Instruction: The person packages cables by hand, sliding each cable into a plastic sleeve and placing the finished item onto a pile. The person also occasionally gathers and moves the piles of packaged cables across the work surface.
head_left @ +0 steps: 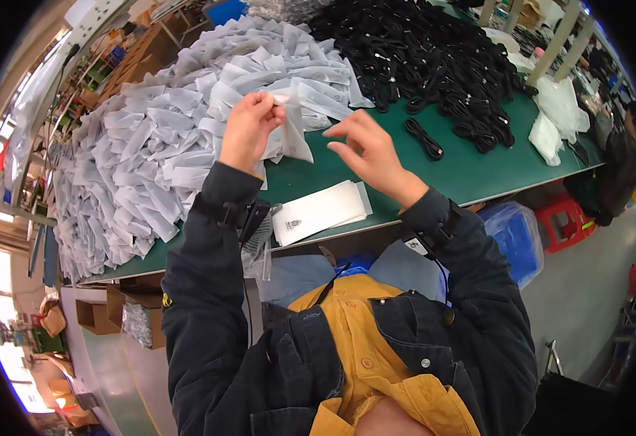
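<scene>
My left hand (254,125) pinches the top of a white translucent pouch (296,134), which hangs tilted above the green table (478,171). What is inside the pouch cannot be made out. Just to its right, my right hand (365,149) is raised with thumb and fingers apart and nothing between them. Below both hands, a stack of flat white pouches (321,211) lies near the table's front edge. A single coiled black cable (423,139) rests on the table to the right of my right hand.
A big heap of white pouches (143,138) covers the table's left side. Bundled black cables (427,51) pile up at the back right. White plastic bags (558,109) lie at the right end. A blue bin (510,236) and a red stool (565,221) stand beyond the front edge.
</scene>
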`<action>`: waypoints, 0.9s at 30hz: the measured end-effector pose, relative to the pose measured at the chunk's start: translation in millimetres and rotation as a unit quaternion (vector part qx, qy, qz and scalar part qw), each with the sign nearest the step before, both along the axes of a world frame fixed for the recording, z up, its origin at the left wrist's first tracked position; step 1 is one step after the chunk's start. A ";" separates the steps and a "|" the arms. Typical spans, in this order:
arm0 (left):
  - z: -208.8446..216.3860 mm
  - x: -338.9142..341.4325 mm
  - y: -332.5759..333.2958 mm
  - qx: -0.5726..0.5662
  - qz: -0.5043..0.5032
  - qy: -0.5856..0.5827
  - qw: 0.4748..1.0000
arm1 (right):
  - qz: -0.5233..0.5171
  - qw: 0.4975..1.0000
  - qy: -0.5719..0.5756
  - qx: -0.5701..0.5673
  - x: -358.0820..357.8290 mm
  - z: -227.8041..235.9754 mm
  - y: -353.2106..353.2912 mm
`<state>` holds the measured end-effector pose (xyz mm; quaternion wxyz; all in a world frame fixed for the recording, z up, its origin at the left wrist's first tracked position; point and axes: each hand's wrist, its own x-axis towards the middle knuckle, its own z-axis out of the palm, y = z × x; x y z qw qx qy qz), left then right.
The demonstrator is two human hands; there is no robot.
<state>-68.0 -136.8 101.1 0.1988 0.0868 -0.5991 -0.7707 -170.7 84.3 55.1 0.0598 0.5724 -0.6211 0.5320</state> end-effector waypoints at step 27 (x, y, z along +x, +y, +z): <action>-36.3 15.6 -138.8 -0.473 0.309 0.017 0.825 | 0.033 0.999 0.023 0.014 -61.6 24.9 -189.7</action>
